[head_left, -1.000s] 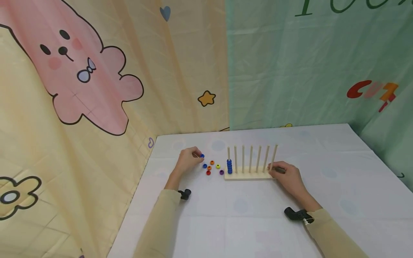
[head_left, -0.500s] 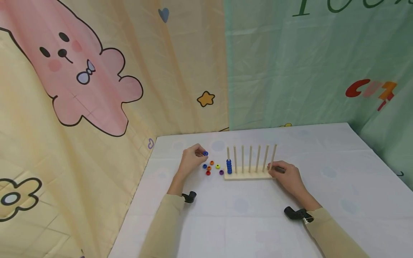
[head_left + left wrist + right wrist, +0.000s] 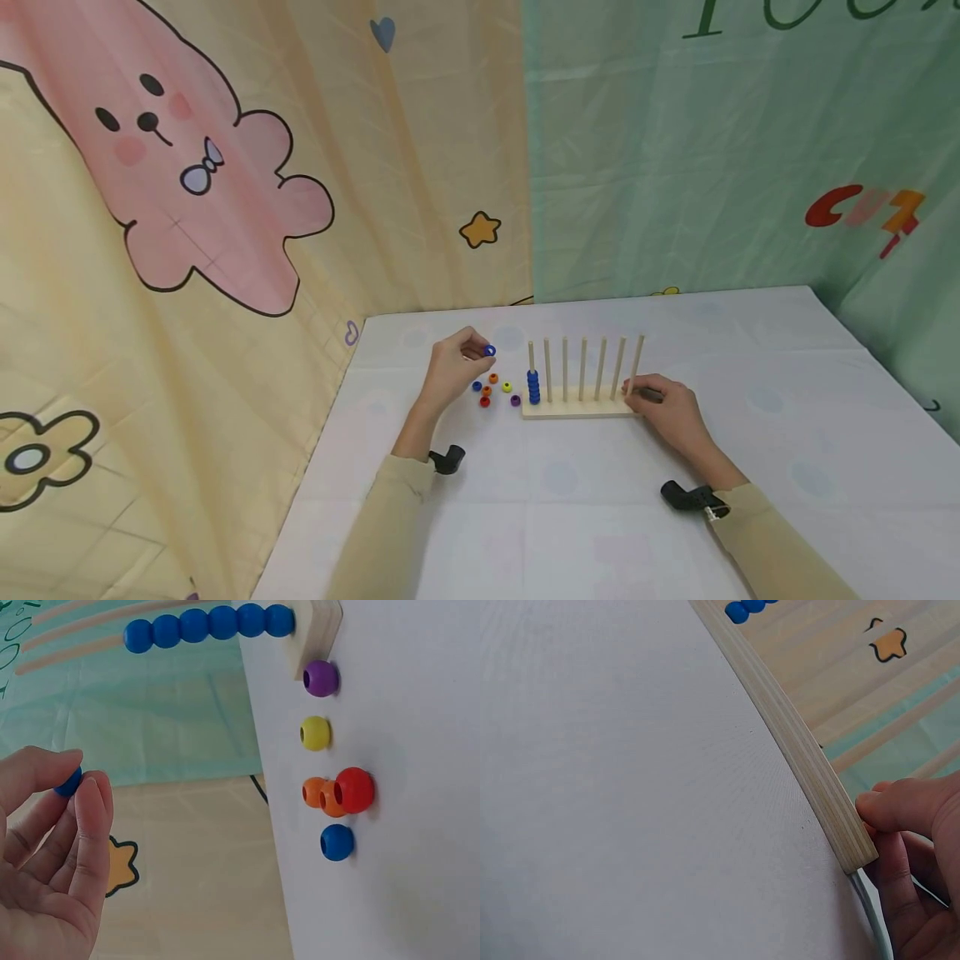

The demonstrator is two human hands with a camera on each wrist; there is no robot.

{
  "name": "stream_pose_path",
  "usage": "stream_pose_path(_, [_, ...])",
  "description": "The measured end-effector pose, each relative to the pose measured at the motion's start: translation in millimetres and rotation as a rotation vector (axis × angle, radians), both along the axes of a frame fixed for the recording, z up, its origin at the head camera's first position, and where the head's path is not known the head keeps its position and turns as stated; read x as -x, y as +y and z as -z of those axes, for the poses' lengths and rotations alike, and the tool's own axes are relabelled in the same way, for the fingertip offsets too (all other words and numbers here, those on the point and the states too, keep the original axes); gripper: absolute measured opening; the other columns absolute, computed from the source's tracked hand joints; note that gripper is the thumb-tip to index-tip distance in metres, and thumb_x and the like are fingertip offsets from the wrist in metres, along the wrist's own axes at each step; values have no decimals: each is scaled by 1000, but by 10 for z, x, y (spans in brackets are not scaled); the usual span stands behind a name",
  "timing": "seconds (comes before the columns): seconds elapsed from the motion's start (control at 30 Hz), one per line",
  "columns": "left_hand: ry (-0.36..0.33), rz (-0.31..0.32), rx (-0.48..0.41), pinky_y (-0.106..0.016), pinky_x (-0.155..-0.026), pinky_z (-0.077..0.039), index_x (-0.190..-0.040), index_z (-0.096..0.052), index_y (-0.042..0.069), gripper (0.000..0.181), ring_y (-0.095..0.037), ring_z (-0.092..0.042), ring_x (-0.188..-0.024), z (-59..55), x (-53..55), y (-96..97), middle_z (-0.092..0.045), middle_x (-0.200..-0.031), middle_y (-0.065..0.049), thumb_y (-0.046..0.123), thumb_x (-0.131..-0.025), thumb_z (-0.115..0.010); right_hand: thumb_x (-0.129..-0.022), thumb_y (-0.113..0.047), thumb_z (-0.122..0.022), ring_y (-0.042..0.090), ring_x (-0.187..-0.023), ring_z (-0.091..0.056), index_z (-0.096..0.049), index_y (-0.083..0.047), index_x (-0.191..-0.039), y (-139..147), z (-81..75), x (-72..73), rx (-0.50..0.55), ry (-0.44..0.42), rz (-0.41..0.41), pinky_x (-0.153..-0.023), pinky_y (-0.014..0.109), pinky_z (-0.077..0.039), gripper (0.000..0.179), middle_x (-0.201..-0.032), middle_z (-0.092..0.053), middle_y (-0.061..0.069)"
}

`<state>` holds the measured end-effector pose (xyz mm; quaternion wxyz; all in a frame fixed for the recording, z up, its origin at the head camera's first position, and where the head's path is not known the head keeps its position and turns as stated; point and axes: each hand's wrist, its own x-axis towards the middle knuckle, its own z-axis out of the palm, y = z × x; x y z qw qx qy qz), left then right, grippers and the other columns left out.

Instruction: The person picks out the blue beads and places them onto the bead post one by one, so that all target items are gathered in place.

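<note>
My left hand (image 3: 450, 371) pinches a blue bead (image 3: 490, 350) between thumb and fingertips, raised above the table, left of the wooden peg rack (image 3: 573, 410). In the left wrist view the pinched bead (image 3: 69, 782) is partly covered by the fingers. Several blue beads (image 3: 223, 622) are stacked on the rack's leftmost peg; the other pegs carry none. At the rack's right end, my right hand (image 3: 671, 412) grips the base, its thumb (image 3: 900, 806) on the wood and fingers partly hidden.
Loose beads lie left of the rack: a purple bead (image 3: 322, 679), a yellow bead (image 3: 316, 733), two orange beads (image 3: 313, 793), a red bead (image 3: 354, 790) and a blue bead (image 3: 337, 842). A white cloth covers the table (image 3: 555, 533). Printed curtains (image 3: 427, 167) hang behind.
My left hand has lifted the blue bead and carried it right, toward the rack. The right hand, the rack and the loose beads have stayed in place.
</note>
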<state>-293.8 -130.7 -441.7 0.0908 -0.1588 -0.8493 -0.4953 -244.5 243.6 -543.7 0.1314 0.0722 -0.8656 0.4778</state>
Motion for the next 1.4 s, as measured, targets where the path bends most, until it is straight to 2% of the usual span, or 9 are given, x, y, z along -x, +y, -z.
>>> stream_pose_path(0.4, [13, 68, -52, -30, -77, -57, -98, -68, 16, 17, -15, -67, -84, -176, -161, 128, -71, -91, 4, 14, -87, -81, -90, -21, -79, 27, -103, -70, -75, -18, -108, 3, 4, -5, -9, 18, -1, -75, 14, -50, 19, -111, -74, 4])
stream_pose_path(0.73, [25, 116, -64, -29, -79, -57, -97, -68, 18, 17, -13, -68, -87, -282, -240, 236, -72, -94, 6, 15, -87, -81, -90, -21, -79, 28, -105, -69, -75, -18, -106, -8, 1, -12, 1, 2, -1, -76, 14, -50, 17, -111, -74, 5])
stream_pose_path(1.03, [62, 157, -64, -29, -74, -58, -96, -71, 19, 14, -19, -69, -87, -308, -234, 339, -71, -92, 6, 17, -87, -81, -90, -21, -78, 28, -105, -69, -75, -17, -107, -15, -23, -31, -8, -19, 8, -78, 17, -50, 18, -113, -73, 5])
stream_pose_path(1.4, [91, 168, -45, -27, -79, -57, -97, -72, 18, 13, -12, -67, -90, -301, -209, 442, -71, -94, 7, 18, -88, -80, -89, -21, -79, 28, -105, -69, -75, -17, -108, -19, -29, -27, -15, -18, 15, -77, 17, -50, 19, -111, -74, 4])
